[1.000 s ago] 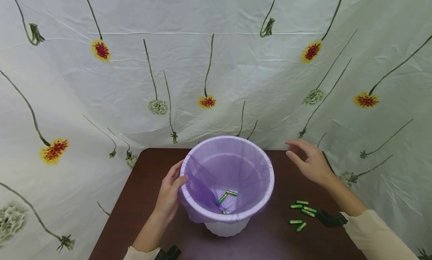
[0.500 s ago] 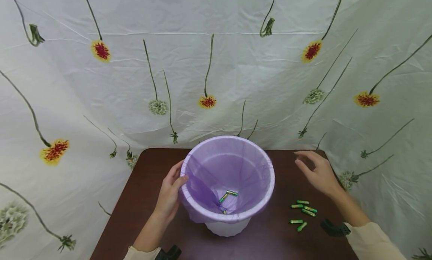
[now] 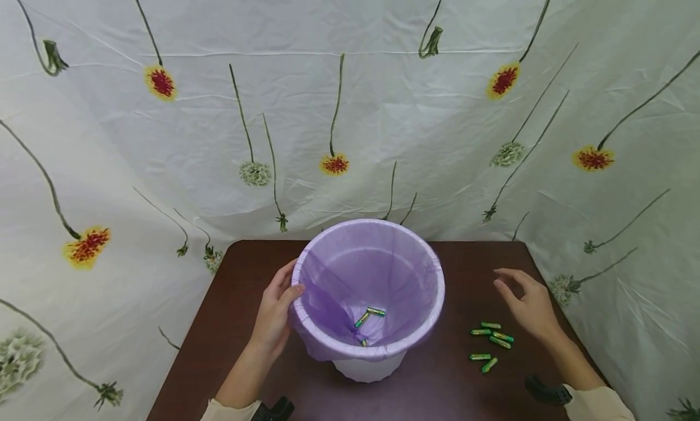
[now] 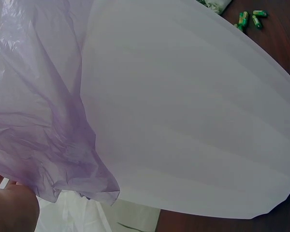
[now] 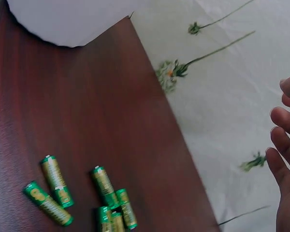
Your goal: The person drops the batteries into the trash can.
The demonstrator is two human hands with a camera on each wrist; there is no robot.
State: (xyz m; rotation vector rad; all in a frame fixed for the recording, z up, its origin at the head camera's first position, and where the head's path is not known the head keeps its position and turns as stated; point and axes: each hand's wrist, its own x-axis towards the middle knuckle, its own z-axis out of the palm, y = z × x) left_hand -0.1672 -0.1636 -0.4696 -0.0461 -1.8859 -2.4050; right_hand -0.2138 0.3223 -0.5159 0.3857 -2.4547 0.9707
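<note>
A white bin (image 3: 367,370) stands on the table, lined with a thin purple bag (image 3: 366,239) folded over its rim. My left hand (image 3: 273,314) grips the rim at the left, thumb on top; in the left wrist view the hanging bag (image 4: 43,121) partly covers that hand. Down inside the bin lie a few green-and-gold batteries (image 3: 375,311). To its right, several more batteries (image 3: 500,342) lie loose on the table. My right hand (image 3: 527,302) hovers beyond and right of them, fingers loosely bent, apart from the thumb, nothing held.
The dark brown table (image 3: 437,384) ends just behind the bin and to the right of my right hand. A pale cloth (image 3: 383,105) printed with flowers hangs behind and at both sides. Each wrist wears a black band (image 3: 547,390).
My right hand has moved right and back toward me, away from the bin and closer to the loose batteries. The left hand, bin and batteries have stayed put.
</note>
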